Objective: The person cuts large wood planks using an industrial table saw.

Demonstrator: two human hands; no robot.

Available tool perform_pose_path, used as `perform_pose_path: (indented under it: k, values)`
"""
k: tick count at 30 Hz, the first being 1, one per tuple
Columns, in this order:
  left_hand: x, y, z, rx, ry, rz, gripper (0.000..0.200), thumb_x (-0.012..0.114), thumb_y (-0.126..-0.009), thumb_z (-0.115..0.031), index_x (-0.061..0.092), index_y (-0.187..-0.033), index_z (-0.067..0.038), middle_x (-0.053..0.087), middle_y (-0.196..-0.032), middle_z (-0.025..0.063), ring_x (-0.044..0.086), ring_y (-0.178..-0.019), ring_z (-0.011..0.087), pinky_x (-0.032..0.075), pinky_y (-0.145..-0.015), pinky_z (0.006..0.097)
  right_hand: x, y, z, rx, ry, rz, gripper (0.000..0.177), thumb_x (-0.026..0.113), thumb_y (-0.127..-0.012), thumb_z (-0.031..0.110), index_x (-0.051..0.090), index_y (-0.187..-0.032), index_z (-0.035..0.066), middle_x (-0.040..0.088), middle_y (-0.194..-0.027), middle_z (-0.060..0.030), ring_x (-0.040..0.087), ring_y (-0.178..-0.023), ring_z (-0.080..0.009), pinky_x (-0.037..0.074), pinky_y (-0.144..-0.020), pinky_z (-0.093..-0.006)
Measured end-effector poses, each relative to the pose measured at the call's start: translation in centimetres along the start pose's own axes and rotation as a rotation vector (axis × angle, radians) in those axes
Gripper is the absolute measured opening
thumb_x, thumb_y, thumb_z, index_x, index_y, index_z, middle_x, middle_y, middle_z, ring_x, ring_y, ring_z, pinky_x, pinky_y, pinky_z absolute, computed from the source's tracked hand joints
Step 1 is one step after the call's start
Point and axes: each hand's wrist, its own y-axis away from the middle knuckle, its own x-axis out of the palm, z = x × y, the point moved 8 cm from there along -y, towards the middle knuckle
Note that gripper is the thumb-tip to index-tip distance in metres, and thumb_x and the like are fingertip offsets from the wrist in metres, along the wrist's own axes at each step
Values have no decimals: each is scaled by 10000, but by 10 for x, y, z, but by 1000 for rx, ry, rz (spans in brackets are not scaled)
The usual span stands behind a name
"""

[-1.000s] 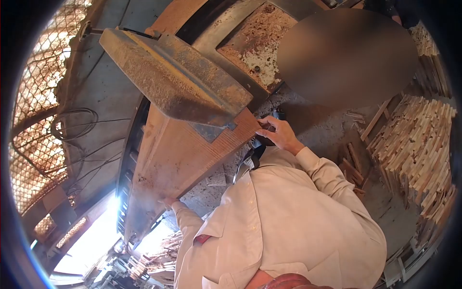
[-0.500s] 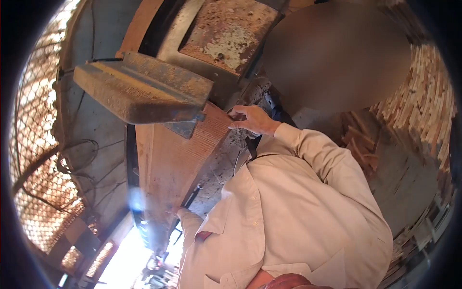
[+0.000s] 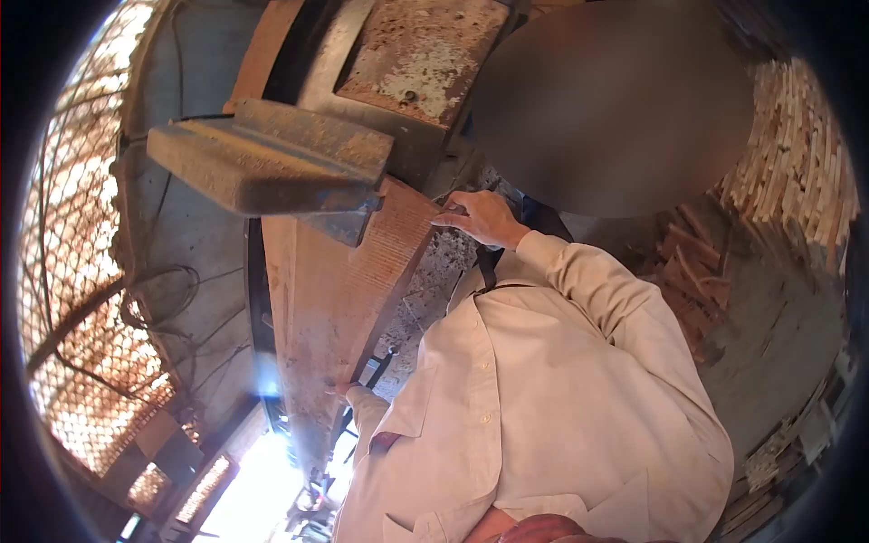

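A wide wooden board (image 3: pixel 335 299) lies along the machine, its surface streaked with fine lines near the far end. Over that end hangs a dusty metal guard (image 3: pixel 262 154). At the board's far corner, my right hand (image 3: pixel 489 220) is closed on the edge, its thumb and fingers bent there. Lower down the same side, my left hand (image 3: pixel 344 391) grips the board's edge; only a small part of it shows beyond the sleeve. The board's underside is hidden.
A rusty, paint-worn machine plate (image 3: pixel 421 59) sits beyond the guard. Wood offcuts (image 3: pixel 692 258) lie on the right, near stacked wood strips (image 3: pixel 792 163). Mesh (image 3: pixel 77 271) and a looped cable (image 3: pixel 172 290) are on the left. A blurred patch covers the upper right.
The view has shifted slightly, so the guard and board appear a little differently placed. My right hand's fingers look slightly less curled at the board's corner. Both hands stay at the board.
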Motion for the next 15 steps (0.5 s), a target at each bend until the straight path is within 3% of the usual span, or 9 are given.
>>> perform_pose_path:
  k: [7, 11, 14, 15]
  values:
    - [40, -22, 27, -183, 497, -25, 939, 664, -904, -573, 284, -1435, 102, 563, -1244, 364, 668, -1059, 420, 591, -836, 488, -8, -3, 12, 42, 56, -26, 564, 652, -910, 621, 708, -858, 62, 728, -734, -101, 715, -719, -290, 530, -655, -396]
    - [48, -15, 42, -372, 772, -131, 967, 678, -894, -595, 283, -1424, 111, 561, -1232, 376, 668, -1052, 427, 593, -825, 490, 2, -8, 11, 52, -63, 43, 470, 674, -953, 478, 686, -821, 28, 718, -720, -77, 685, -663, -202, 508, -628, -347]
    - [9, 31, 21, -557, 670, -297, 1021, 708, -859, -639, 281, -1397, 117, 546, -1216, 400, 666, -1040, 442, 592, -822, 499, 6, -5, 12, 112, -210, 71, 401, 686, -974, 375, 684, -852, -7, 714, -741, -84, 658, -680, -116, 507, -629, -297]
    - [-1, 44, 3, -471, 788, -286, 1036, 712, -847, -649, 282, -1384, 125, 540, -1229, 400, 666, -1038, 444, 591, -829, 507, 9, -5, 13, 119, -227, 84, 408, 678, -979, 383, 687, -866, -9, 715, -745, -87, 659, -682, -118, 511, -635, -291]
